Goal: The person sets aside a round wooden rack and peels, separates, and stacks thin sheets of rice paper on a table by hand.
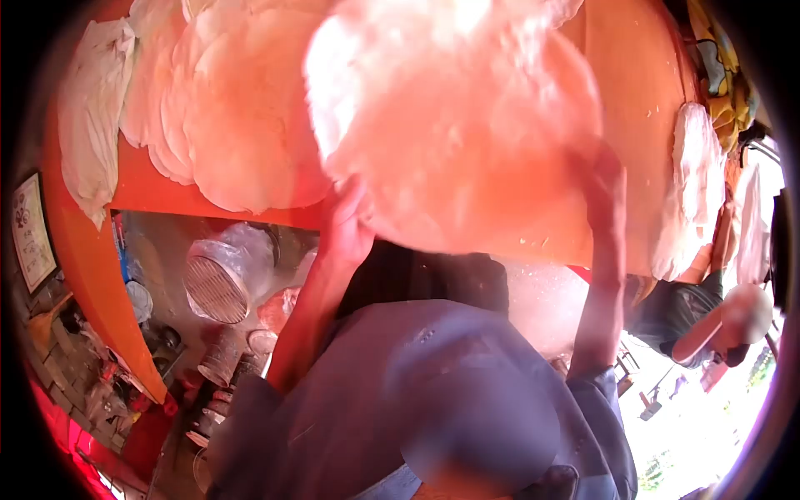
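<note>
A large, thin, round sheet of dough (467, 142), pale and partly see-through, spreads over the orange table (633, 92) in the middle. My left hand (348, 218) pinches its near left edge. On the right side, my right hand (598, 179) is at the sheet's edge, its fingers blurred by motion and partly behind or against the dough. Several similar thin sheets (242, 125) lie overlapping on the table at the left.
A folded whitish cloth or sheet (93, 117) hangs at the far left edge. Another (693, 187) lies at the right edge, near a person in dark clothing (683, 312). Below the table at left stand a plastic-wrapped basket (218, 287) and several containers.
</note>
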`<state>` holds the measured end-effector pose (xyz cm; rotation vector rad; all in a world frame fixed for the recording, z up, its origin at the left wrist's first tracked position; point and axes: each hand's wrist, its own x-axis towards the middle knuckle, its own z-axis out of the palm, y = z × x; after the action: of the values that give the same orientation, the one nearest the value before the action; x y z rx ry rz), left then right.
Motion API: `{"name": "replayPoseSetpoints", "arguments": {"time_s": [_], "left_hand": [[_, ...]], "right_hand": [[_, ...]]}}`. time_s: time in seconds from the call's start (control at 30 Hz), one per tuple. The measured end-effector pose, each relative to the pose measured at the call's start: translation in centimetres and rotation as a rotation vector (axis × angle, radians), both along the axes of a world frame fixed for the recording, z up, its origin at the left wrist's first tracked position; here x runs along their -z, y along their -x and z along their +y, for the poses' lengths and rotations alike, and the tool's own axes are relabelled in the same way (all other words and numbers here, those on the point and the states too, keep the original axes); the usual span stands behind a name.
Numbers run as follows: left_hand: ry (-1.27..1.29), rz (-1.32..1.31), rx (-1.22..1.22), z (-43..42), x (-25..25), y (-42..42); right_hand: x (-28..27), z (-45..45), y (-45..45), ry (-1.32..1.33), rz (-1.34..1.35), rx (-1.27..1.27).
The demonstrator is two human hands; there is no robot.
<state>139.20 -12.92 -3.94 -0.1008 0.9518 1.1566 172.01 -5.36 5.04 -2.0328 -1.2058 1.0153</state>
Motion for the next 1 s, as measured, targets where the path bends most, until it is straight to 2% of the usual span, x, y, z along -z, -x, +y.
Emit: {"name": "replayPoseSetpoints", "arguments": {"time_s": [0.03, 0.07, 0.1, 0.13, 0.17, 0.23, 0.3, 0.37, 0.4, 0.43, 0.47, 0.5, 0.57, 0.63, 0.67, 0.73, 0.8, 0.83, 0.9, 0.97, 1.0], "left_hand": [[-0.029, 0.061, 0.069, 0.4, 2.2, -0.6], [-0.028, 0.189, 0.147, 0.4, 2.5, -0.8], [-0.023, 0.316, 0.226, 0.5, 2.8, -1.1], [-0.143, 0.221, 0.191, 0.9, 1.6, -1.8], [-0.242, 0.146, 0.166, 1.2, 0.5, -2.3], [-0.343, 0.061, 0.156, 1.9, -0.8, -3.0], [-0.309, 0.011, 0.129, 2.2, -0.8, -3.2], [-0.257, -0.033, 0.103, 2.9, -1.2, -3.5], [-0.356, 0.047, 0.235, 3.3, -1.5, -3.5], [-0.455, 0.126, 0.367, 3.8, -2.4, -3.9], [-0.333, 0.152, 0.269, 4.0, -2.9, -4.7], [-0.339, 0.148, 0.270, 4.0, -2.6, -4.7], [-0.267, 0.208, 0.274, 3.6, -1.4, -4.4], [-0.355, 0.199, 0.324, 3.3, -0.9, -3.4], [-0.432, 0.187, 0.364, 3.1, -1.0, -2.9], [-0.399, 0.231, 0.324, 3.3, -1.7, -3.8], [-0.365, 0.264, 0.292, 3.7, -2.7, -4.8], [-0.315, 0.243, 0.257, 3.6, -3.1, -5.2], [-0.273, 0.226, 0.225, 3.8, -2.6, -5.2], [-0.423, 0.274, 0.408, 3.4, -0.2, -3.9], [-0.429, 0.276, 0.414, 3.2, 0.7, -3.5]], "right_hand": [[3.8, -0.5, -2.1, -0.031, -0.442, -0.069], [3.9, -1.2, -1.2, -0.006, -0.568, -0.035], [4.0, -1.8, 0.0, -0.115, -0.561, -0.098], [2.9, -2.2, 3.0, -0.150, -0.347, -0.080], [2.3, -2.6, 5.5, -0.230, -0.242, -0.261], [-0.1, -3.4, 10.0, -0.181, 0.032, -0.521], [-0.8, -3.2, 12.2, -0.295, -0.014, -0.653], [-0.5, -3.4, 11.9, -0.271, 0.034, -0.599], [-0.2, -3.5, 11.6, -0.243, 0.081, -0.553], [-0.1, -3.6, 11.5, -0.325, 0.055, -0.482], [0.0, -3.7, 11.4, -0.363, 0.001, -0.460], [0.2, -3.7, 11.3, -0.404, -0.052, -0.440], [1.0, -3.5, 11.9, -0.430, -0.299, -0.557], [0.9, -3.9, 13.4, -0.402, -0.056, -0.522], [1.1, -4.0, 13.7, -0.447, -0.072, -0.499], [1.7, -4.3, 13.6, -0.495, -0.088, -0.473], [2.2, -4.7, 12.4, -0.246, 0.145, -0.335], [2.1, -4.7, 12.2, -0.244, 0.142, -0.326], [1.7, -4.2, 12.1, -0.321, 0.068, -0.330], [1.8, -4.2, 12.7, -0.410, -0.029, -0.365], [2.2, -4.1, 13.0, -0.440, -0.160, -0.375]]}}
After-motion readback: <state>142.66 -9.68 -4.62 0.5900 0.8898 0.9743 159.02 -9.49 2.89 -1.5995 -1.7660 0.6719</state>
